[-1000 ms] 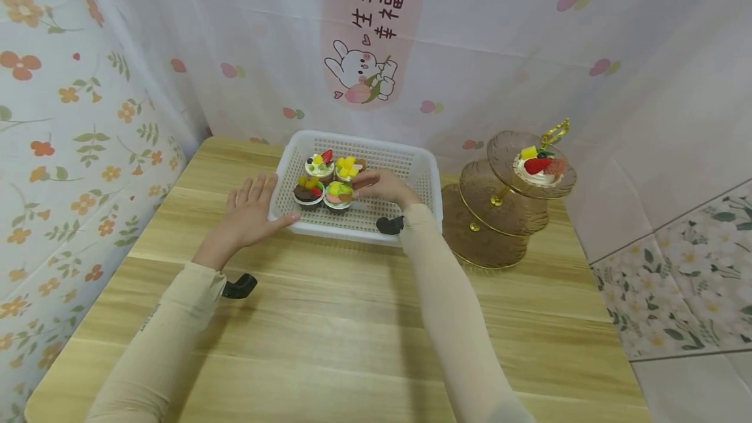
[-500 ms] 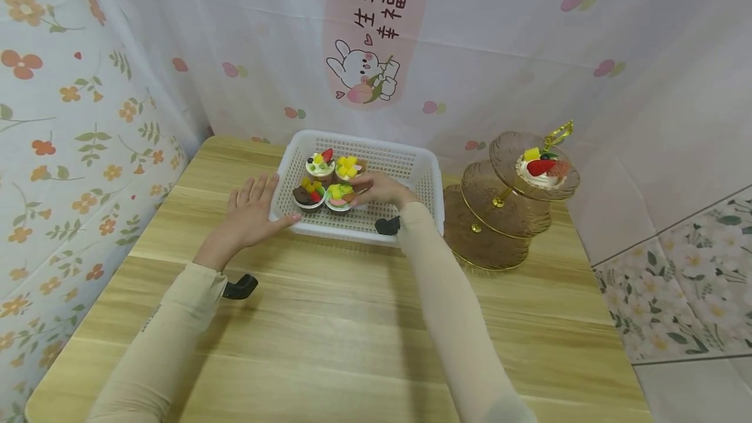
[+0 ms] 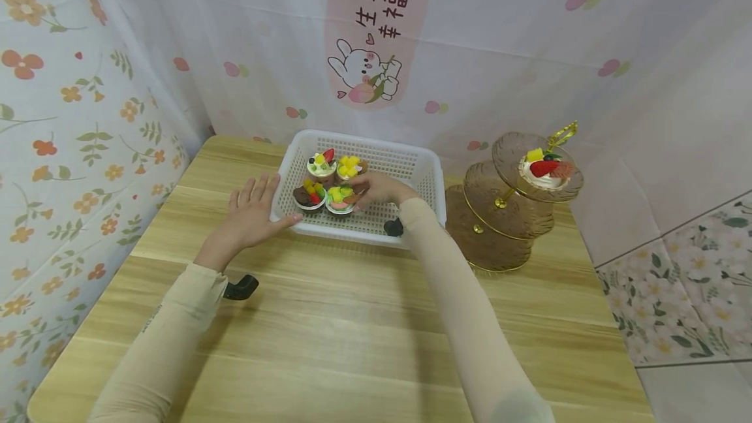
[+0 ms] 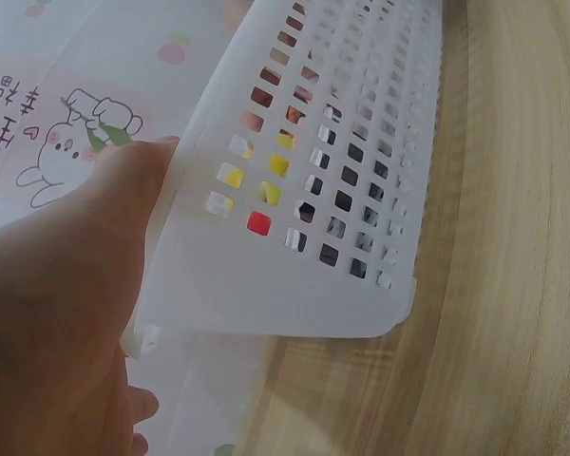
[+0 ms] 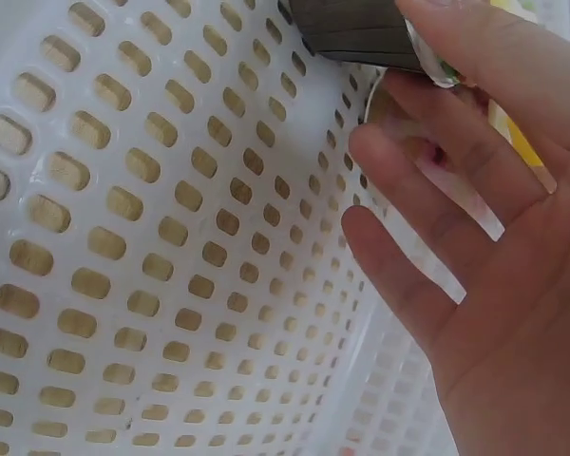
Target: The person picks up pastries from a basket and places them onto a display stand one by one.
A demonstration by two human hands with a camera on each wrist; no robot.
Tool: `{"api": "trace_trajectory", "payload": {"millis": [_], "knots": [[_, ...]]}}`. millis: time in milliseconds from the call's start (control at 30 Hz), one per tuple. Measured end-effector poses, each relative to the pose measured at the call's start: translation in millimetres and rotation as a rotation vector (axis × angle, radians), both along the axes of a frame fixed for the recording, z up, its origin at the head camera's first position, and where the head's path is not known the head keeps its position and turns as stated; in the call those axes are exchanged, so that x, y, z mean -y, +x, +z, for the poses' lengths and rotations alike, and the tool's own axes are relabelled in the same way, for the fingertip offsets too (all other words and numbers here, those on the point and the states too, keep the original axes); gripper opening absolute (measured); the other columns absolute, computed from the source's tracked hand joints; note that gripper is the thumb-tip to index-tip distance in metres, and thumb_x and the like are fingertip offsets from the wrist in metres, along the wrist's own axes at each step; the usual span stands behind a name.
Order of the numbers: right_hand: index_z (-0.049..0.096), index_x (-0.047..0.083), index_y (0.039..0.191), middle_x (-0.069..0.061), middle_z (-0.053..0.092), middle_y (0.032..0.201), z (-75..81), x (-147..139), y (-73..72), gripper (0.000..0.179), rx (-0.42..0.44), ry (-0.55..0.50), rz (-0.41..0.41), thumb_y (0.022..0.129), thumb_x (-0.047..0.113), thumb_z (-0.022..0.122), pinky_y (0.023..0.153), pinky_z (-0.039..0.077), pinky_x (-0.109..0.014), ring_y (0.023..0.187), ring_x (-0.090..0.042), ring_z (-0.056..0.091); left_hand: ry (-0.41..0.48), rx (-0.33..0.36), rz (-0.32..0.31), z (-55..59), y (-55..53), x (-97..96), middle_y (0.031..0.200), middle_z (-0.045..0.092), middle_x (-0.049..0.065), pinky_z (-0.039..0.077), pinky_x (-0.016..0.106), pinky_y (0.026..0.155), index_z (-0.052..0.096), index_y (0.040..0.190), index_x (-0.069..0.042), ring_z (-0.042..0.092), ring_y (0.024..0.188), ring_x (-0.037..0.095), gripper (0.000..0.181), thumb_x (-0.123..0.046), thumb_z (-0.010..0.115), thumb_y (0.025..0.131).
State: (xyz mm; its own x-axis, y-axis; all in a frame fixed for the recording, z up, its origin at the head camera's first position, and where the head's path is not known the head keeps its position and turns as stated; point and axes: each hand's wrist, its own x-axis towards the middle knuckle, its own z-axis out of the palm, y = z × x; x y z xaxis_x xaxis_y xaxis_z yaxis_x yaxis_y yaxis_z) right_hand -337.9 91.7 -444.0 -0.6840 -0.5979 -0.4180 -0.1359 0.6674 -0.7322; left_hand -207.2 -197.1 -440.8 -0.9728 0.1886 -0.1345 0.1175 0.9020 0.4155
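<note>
My right hand (image 3: 383,189) reaches into a white plastic basket (image 3: 352,232) and pinches the front right toy cupcake (image 3: 339,196), which has yellow and green topping. In the right wrist view its dark cup (image 5: 361,33) shows between thumb and fingers, while the other fingers spread apart. Three more toy cupcakes sit close by: a chocolate one (image 3: 308,196) to its left, a strawberry-topped one (image 3: 321,165) behind, and a yellow-topped one (image 3: 349,166). My left hand (image 3: 249,214) rests against the basket's left end, fingers straight, its thumb at the front corner.
A three-tier brown transparent cake stand (image 3: 499,250) with a gold handle stands right of the basket. On its top tier sits a cream cupcake (image 3: 543,173) with strawberry. A printed curtain (image 3: 270,38) hangs behind the wooden table (image 3: 329,331).
The fingers of my right hand have come closer around the front right cupcake and my right wrist has turned slightly. My left hand stays in place.
</note>
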Motion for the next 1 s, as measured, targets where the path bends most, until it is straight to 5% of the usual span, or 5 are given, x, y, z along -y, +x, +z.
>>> {"api": "trace_trajectory", "payload": {"millis": [167,533,733,1000], "knots": [[0.043,0.016,0.151,-0.008,0.053,0.149,-2.0,1.0,0.7,0.078,-0.011,0.016,0.007,0.082,0.011,0.08,0.118,0.037,-0.044,0.145,-0.025,0.041,-0.003,-0.001,-0.001,-0.5,0.1,0.5,0.166,-0.004,0.024,-0.003,0.072,0.117,-0.005,0.16,-0.013,-0.006,0.152,0.05,0.107,-0.076,0.043,0.089],[0.038,0.01,0.152,-0.014,0.055,0.146,-6.9,4.3,1.3,0.08,0.044,-0.061,0.011,0.083,0.002,0.077,0.112,0.045,-0.041,0.135,-0.027,0.054,-0.014,-0.014,-0.003,-2.5,-1.1,1.2,0.166,-0.002,0.024,-0.001,0.072,0.117,-0.003,0.16,-0.013,-0.002,0.151,0.052,0.106,-0.077,0.042,0.089],[0.052,0.017,0.144,-0.01,0.058,0.143,-9.0,3.1,2.1,0.07,-0.039,0.029,-0.007,0.081,0.017,0.082,0.113,0.043,-0.044,0.132,-0.026,0.054,-0.005,-0.001,-0.001,-3.7,-0.8,0.7,0.166,-0.003,0.023,-0.003,0.072,0.117,-0.005,0.16,-0.014,-0.004,0.152,0.051,0.107,-0.077,0.043,0.089],[0.046,0.014,0.149,-0.009,0.061,0.14,-2.8,1.1,0.1,0.077,-0.072,0.013,-0.004,0.08,0.019,0.082,0.114,0.041,-0.043,0.133,-0.024,0.053,-0.007,-0.014,0.004,0.2,-0.1,-0.4,0.166,-0.001,0.024,-0.001,0.072,0.117,-0.002,0.16,-0.013,-0.003,0.152,0.051,0.105,-0.075,0.045,0.09]]}}
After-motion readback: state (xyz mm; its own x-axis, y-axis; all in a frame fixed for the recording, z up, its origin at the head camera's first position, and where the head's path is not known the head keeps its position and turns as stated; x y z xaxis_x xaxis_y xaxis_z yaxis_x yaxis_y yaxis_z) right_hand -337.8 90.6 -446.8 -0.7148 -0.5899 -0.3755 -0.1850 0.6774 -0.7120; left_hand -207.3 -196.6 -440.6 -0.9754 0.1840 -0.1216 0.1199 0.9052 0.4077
